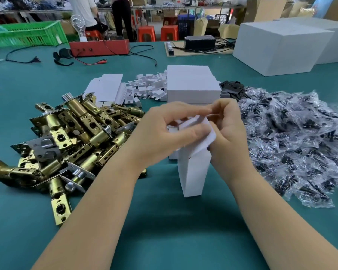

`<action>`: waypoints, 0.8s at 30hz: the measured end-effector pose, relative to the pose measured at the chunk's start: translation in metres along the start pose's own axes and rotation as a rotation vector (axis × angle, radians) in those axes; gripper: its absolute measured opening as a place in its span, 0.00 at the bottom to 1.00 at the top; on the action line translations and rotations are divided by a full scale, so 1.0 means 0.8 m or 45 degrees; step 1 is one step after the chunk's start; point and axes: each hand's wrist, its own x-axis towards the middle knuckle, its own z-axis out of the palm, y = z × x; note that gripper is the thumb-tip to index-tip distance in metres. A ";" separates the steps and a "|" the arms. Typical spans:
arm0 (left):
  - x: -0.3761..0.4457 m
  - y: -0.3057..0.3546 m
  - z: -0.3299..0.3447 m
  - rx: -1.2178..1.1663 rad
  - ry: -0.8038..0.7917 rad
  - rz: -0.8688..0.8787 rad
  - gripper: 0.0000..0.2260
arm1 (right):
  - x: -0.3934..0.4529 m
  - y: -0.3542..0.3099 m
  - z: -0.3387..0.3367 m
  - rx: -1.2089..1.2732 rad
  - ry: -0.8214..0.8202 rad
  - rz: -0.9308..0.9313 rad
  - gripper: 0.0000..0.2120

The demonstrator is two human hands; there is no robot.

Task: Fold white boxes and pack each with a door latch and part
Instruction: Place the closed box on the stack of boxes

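The box [195, 172] stands upright on the table [164, 230] before you, between your hands. Latches [66, 137] are heaped to its left, bagged parts [300, 143] to its right. Behind it sit stacked boxes [192, 84], with flat blanks [107, 88] and what may be small inserts [146, 86] further left.

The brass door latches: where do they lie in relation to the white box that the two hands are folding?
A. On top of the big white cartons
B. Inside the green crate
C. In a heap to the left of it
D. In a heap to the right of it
C: the brass door latches are heaped on the green table, left of the white box held by the left hand and right hand.
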 end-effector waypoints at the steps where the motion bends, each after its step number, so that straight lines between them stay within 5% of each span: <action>1: -0.001 0.002 0.003 0.058 -0.061 -0.040 0.15 | 0.000 0.000 0.001 -0.022 0.007 0.004 0.09; 6: -0.001 0.001 0.003 -0.157 -0.274 -0.230 0.22 | 0.004 -0.002 0.000 0.033 0.009 0.215 0.12; 12: 0.000 -0.010 0.004 -0.367 -0.409 -0.316 0.28 | 0.024 -0.009 -0.021 0.447 -0.331 0.640 0.07; 21: -0.001 -0.015 0.010 -0.552 -0.397 -0.279 0.26 | 0.027 0.013 -0.044 0.551 -0.575 0.571 0.25; 24: 0.001 -0.019 0.011 -0.648 -0.371 -0.296 0.30 | 0.027 0.017 -0.054 0.586 -0.608 0.516 0.14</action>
